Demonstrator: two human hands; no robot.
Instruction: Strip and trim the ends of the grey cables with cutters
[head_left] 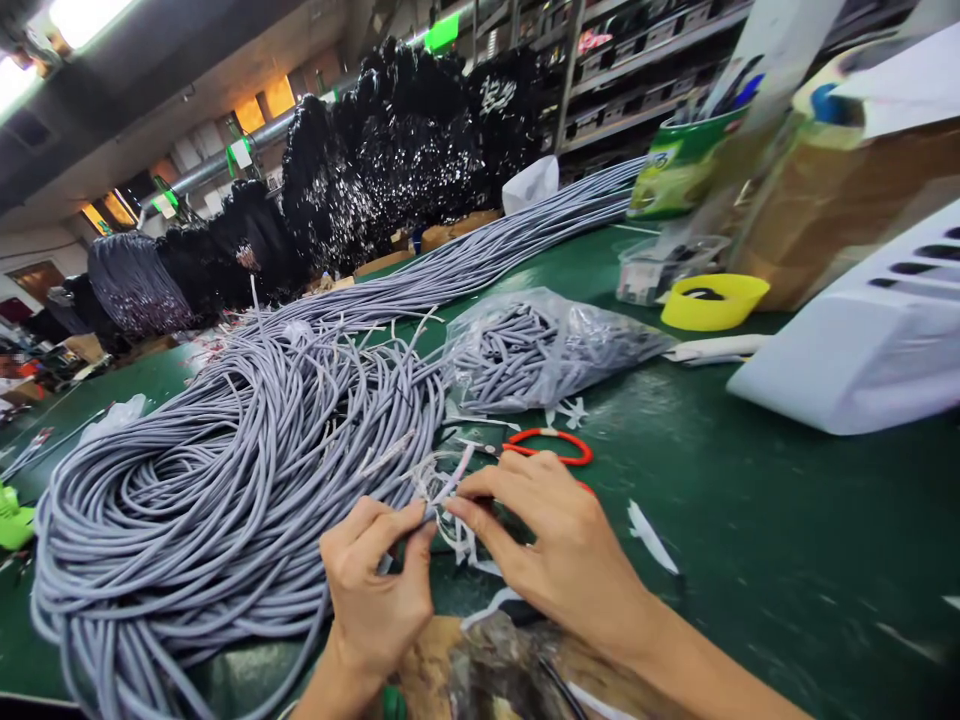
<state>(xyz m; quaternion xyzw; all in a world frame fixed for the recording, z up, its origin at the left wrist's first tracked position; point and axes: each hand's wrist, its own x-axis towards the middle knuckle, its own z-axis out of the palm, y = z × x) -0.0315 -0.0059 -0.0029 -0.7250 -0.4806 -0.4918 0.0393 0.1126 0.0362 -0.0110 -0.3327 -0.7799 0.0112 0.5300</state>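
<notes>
My left hand (379,580) is closed in a pinch on a grey cable (430,513) near its end. My right hand (562,545) pinches the same cable's end from the other side, where a pale inner strip (457,470) sticks up past the fingertips. Whitish shreds (459,540) hang around and below the fingers. Just beyond my right hand lie scissors with red handles (571,438), partly hidden by the knuckles. A large coil of grey cables (247,470) spreads to the left of both hands.
A clear bag of short grey tube pieces (517,355) lies beyond the scissors. Farther right are a yellow tape ring (716,302), a green pen container (675,165) and a white slotted holder (847,350). Black cable bundles (390,150) hang at the back. White scrap (651,538) lies right.
</notes>
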